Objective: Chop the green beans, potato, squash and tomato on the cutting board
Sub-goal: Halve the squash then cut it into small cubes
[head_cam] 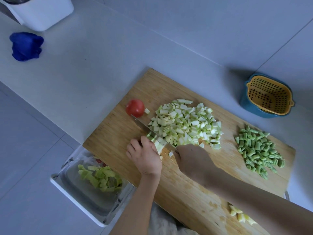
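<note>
A wooden cutting board (pixel 122 133) lies on the counter. A heap of diced squash (pixel 186 122) fills its middle. My left hand (pixel 145 156) holds down the last strips of squash (pixel 156 141) with curled fingers. My right hand (pixel 191 160) grips the handle of a knife (pixel 145 127), whose blade lies across those strips and points toward a whole red tomato (pixel 135 108) at the board's far left. Chopped green beans (pixel 259 151) are piled at the right end. Yellowish potato pieces (pixel 240 215) sit at the near edge, partly hidden by my right forearm.
A white bin (pixel 72 199) with green peelings hangs below the board's left corner. A yellow strainer in a blue bowl (pixel 269 95) stands beyond the beans. A blue cloth (pixel 26 46) and a white container (pixel 42 12) are at the far left of the counter.
</note>
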`<state>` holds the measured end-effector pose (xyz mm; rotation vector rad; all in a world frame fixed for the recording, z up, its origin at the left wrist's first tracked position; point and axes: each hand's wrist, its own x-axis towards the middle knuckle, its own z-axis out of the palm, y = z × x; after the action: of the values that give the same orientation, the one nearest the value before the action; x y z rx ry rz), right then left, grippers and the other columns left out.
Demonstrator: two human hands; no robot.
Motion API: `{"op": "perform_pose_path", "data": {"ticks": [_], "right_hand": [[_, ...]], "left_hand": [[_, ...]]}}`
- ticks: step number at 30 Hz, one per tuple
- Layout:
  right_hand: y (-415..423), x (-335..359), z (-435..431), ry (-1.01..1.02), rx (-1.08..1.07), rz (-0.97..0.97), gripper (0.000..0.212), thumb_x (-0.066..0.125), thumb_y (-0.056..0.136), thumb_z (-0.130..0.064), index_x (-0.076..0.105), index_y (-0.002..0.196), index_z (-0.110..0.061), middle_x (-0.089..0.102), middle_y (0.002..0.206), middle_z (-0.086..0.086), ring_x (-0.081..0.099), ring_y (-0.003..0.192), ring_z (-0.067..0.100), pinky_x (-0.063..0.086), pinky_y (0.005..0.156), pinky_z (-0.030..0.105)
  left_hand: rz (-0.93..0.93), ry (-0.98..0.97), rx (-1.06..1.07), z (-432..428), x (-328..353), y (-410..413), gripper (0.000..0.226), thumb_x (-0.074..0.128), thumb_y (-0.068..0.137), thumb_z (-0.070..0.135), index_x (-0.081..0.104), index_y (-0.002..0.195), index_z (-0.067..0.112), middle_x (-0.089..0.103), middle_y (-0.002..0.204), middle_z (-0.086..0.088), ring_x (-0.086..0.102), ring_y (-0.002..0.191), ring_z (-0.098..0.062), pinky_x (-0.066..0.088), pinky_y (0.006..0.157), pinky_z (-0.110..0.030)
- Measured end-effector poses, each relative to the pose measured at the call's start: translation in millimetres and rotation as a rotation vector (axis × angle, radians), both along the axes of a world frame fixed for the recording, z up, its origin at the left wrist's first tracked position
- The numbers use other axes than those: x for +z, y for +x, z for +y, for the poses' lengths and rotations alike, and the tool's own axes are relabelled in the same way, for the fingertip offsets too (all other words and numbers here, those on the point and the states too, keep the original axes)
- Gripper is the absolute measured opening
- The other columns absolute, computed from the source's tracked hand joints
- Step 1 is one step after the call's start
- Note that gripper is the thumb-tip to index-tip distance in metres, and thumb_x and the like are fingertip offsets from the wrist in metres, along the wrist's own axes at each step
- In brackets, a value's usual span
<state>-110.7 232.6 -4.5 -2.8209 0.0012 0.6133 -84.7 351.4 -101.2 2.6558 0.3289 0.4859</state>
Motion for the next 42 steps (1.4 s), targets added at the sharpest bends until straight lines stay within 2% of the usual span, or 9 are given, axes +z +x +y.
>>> {"op": "perform_pose_path", "data": {"ticks": [2,9,14,20,27,30,34,39,42], "right_hand": [[7,-6,7,0.025,-0.019,0.005,0.031,0.034,0.098,-0.018,0.046,0.069,-0.015,0.041,0.056,-0.005,0.036,0.047,0.01,0.027,0.044,0.022],[-15,4,-3,0.031,-0.054,-0.044,0.041,0.036,0.098,-0.027,0.027,0.057,-0.027,0.037,0.05,-0.01,0.033,0.041,0.006,0.021,0.041,0.021],[-3,-6,12,0.013,-0.022,-0.004,0.031,0.032,0.098,-0.02,0.045,0.071,-0.016,0.045,0.06,-0.004,0.042,0.051,0.014,0.03,0.046,0.023],[-12,7,-4,0.038,-0.039,-0.056,0.041,0.037,0.097,-0.027,0.03,0.057,-0.025,0.038,0.05,-0.009,0.033,0.042,0.007,0.023,0.041,0.022],[-1,-6,18,-0.027,-0.001,-0.001,0.026,0.036,0.096,-0.012,0.045,0.072,-0.016,0.041,0.058,-0.005,0.039,0.05,0.013,0.028,0.044,0.022],[3,-5,14,0.038,-0.013,-0.005,0.035,0.034,0.099,-0.022,0.041,0.065,-0.017,0.044,0.057,-0.004,0.041,0.05,0.013,0.033,0.047,0.023],[-12,7,2,0.052,-0.021,-0.06,0.042,0.037,0.097,-0.027,0.029,0.056,-0.025,0.037,0.049,-0.01,0.033,0.041,0.006,0.02,0.042,0.02],[-6,-5,16,-0.015,0.032,-0.019,0.029,0.036,0.096,-0.013,0.039,0.067,-0.018,0.039,0.057,-0.006,0.041,0.051,0.014,0.028,0.044,0.023],[2,-12,24,0.0,0.009,-0.005,0.023,0.039,0.094,-0.008,0.043,0.072,-0.015,0.038,0.058,-0.005,0.04,0.053,0.015,0.024,0.043,0.021]], "left_hand": [[0.024,-0.003,0.012,0,2,-1,0.011,0.062,0.072,-0.003,0.054,0.071,0.005,0.05,0.075,-0.016,0.049,0.068,-0.032,0.038,0.061,-0.039],[0.058,0.001,-0.004,0,5,-1,0.012,0.065,0.07,-0.003,0.055,0.07,0.004,0.052,0.075,-0.017,0.051,0.069,-0.032,0.04,0.061,-0.04],[0.028,-0.017,-0.002,1,4,0,0.009,0.062,0.071,-0.001,0.055,0.073,0.004,0.051,0.077,-0.017,0.05,0.07,-0.032,0.039,0.062,-0.039],[0.005,0.0,0.008,0,0,1,0.011,0.06,0.075,0.001,0.052,0.071,0.006,0.05,0.074,-0.016,0.049,0.068,-0.031,0.039,0.061,-0.038],[-0.032,-0.025,0.019,1,-6,1,0.01,0.056,0.079,0.003,0.047,0.078,0.007,0.052,0.079,-0.019,0.05,0.074,-0.033,0.041,0.065,-0.042],[-0.062,-0.026,0.005,0,-8,0,0.005,0.047,0.086,0.007,0.044,0.082,0.009,0.052,0.081,-0.019,0.047,0.076,-0.032,0.039,0.067,-0.043],[-0.092,-0.017,0.015,-1,-10,0,0.008,0.041,0.088,0.009,0.044,0.081,0.009,0.052,0.08,-0.019,0.043,0.077,-0.03,0.034,0.07,-0.042],[-0.083,-0.038,0.034,-2,-9,1,0.009,0.041,0.086,0.006,0.047,0.079,0.006,0.053,0.08,-0.019,0.045,0.077,-0.032,0.034,0.07,-0.042],[-0.027,-0.05,0.028,-2,-5,0,0.01,0.044,0.086,0.005,0.05,0.078,0.004,0.053,0.08,-0.019,0.051,0.075,-0.034,0.037,0.069,-0.042]]}}
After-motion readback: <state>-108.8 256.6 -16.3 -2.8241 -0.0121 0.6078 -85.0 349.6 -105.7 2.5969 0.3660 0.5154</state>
